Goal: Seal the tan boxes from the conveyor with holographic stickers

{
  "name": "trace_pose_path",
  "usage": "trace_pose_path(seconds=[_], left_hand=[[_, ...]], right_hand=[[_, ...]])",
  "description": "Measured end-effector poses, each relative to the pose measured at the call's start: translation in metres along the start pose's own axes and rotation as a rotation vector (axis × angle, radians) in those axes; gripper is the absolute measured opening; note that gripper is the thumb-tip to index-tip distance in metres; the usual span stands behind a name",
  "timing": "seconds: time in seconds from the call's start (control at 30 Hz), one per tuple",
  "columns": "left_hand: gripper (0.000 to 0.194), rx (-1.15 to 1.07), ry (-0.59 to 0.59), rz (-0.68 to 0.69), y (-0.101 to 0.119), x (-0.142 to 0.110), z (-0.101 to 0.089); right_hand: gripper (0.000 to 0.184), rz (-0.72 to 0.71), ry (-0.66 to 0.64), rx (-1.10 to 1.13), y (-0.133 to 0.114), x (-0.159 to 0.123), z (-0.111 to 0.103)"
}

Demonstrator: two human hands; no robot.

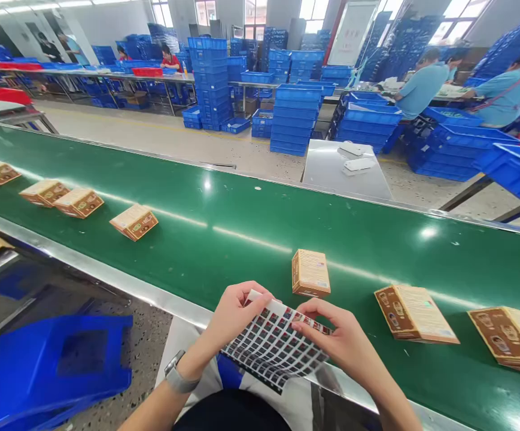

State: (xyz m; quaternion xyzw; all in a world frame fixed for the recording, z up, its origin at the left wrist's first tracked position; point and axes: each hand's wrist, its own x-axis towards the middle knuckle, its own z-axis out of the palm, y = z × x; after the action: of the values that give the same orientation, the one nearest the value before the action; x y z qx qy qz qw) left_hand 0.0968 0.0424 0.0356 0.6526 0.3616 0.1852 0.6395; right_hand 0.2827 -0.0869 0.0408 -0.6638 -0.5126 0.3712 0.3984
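Note:
A sheet of small dark stickers in rows [273,341] hangs between my two hands over the near edge of the conveyor belt. My left hand [240,311] pinches its upper left corner between thumb and fingers. At the upper right edge, my right hand [327,326] is closed on the same sheet, thumb and forefinger together near a row of stickers. Just beyond my hands, a brown and cream box [311,272] lies on the green belt. Two similar boxes, one closer [414,314] and one at the right edge [513,338], lie to the right.
More boxes [134,221] lie along the green conveyor belt [224,233] to the left. A blue plastic stool or bin [48,365] stands at lower left. Past the belt are a metal table [331,173], stacked blue crates [295,120] and several people at benches.

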Motion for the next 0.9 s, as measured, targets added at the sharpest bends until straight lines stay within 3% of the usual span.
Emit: trace_pose_path(seconds=[0.17, 0.37, 0.5, 0.7, 0.9], left_hand=[[0.028, 0.104, -0.071, -0.001, 0.020, -0.029, 0.004], [0.015, 0.170, 0.129, 0.039, 0.021, -0.067, 0.025], [0.017, 0.128, 0.250, 0.066, 0.013, -0.095, 0.032], [0.022, 0.122, 0.362, 0.056, 0.011, -0.131, 0.024], [0.022, 0.155, 0.397, 0.051, 0.007, -0.153, 0.001]], right_hand=[[0.019, -0.090, -0.074, -0.021, -0.011, -0.009, -0.001], [0.021, -0.185, -0.192, -0.067, -0.016, -0.021, -0.005], [0.019, -0.192, -0.318, -0.052, -0.017, -0.022, -0.005], [0.021, -0.156, -0.378, 0.000, -0.020, -0.017, 0.003], [0.022, -0.192, -0.333, 0.105, -0.032, -0.022, 0.034]])
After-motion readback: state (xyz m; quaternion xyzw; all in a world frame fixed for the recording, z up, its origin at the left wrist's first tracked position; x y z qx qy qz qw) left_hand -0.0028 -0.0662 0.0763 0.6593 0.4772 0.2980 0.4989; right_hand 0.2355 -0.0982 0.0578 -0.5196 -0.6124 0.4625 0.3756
